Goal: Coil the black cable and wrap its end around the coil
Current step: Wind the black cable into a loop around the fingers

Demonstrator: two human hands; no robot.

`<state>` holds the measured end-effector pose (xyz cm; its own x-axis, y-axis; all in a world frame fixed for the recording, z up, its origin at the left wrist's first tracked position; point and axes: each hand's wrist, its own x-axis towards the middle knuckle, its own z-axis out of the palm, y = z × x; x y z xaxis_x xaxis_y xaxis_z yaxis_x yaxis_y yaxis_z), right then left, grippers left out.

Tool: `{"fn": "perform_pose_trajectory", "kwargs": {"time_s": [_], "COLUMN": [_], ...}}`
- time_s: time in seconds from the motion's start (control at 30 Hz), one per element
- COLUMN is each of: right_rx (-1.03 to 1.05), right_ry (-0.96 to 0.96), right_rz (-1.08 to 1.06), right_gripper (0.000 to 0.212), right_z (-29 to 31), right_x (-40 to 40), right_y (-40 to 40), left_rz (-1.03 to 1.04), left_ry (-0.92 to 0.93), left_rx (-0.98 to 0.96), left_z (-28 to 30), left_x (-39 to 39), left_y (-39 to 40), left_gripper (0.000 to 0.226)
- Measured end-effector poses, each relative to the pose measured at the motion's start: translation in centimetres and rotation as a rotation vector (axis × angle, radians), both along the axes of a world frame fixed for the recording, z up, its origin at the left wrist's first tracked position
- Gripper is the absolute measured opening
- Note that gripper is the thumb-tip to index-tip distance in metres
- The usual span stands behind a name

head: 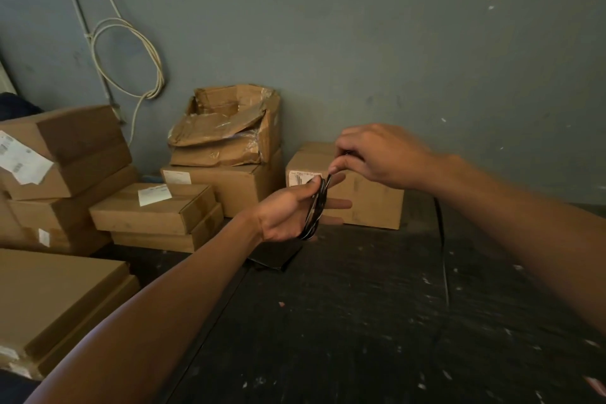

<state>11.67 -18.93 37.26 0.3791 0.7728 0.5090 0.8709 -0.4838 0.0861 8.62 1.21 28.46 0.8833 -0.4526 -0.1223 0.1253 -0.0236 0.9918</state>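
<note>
Coiling looks to be the step in hand, judging by the slack left. Nearest, one dark tabletop (344, 321) lies under both forearms, and a loose black strand runs across it below the right hand. One black cable (316, 207) is looped round the left hand (288, 216), whose fingers are extended with the thumb pressing the loops. Just above, the right hand (377, 154) pinches the cable's running part. Next the right hand should carry another turn round the left. Beyond the hands sits one small cardboard box (360, 203); left of them, a stack I cannot count exactly.
</note>
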Motion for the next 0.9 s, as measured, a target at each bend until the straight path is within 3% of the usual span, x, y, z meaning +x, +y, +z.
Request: {"fn": "perform_pose_trajectory", "kwargs": {"time_s": [0.2,0.53,0.73,0.83,0.9], "right_rx": [0.06,0.165,0.303,0.245,0.232], "right_ry": [0.029,0.084,0.243,0.398,0.36], "right_rz": [-0.028,-0.008,0.085,0.154,0.127], "right_gripper": [0.022,0.02,0.013,0.03,0.037], "right_z": [-0.7,-1.6,-3.8,-5.8,-7.2], "right_x": [1.5,2.3,1.9,0.9,0.4], "right_y": [-1.1,-2.1,-1.4,-0.6,-0.1], "left_rz": [-0.241,-0.622,-0.63,-0.598,-0.571], "left_ry": [0.032,0.145,0.044,-0.014,-0.052], "left_rx": [0.113,-0.071,-0.345,-0.424,-0.46], "left_z": [0.6,2.1,4.2,5.2,5.6], "left_x": [-0.7,-2.6,-2.8,-2.6,-2.4], "left_y": [-0.4,-1.3,-1.8,-2.1,-2.2], "left_gripper": [0.044,0.058,0.054,0.054,0.053]}}
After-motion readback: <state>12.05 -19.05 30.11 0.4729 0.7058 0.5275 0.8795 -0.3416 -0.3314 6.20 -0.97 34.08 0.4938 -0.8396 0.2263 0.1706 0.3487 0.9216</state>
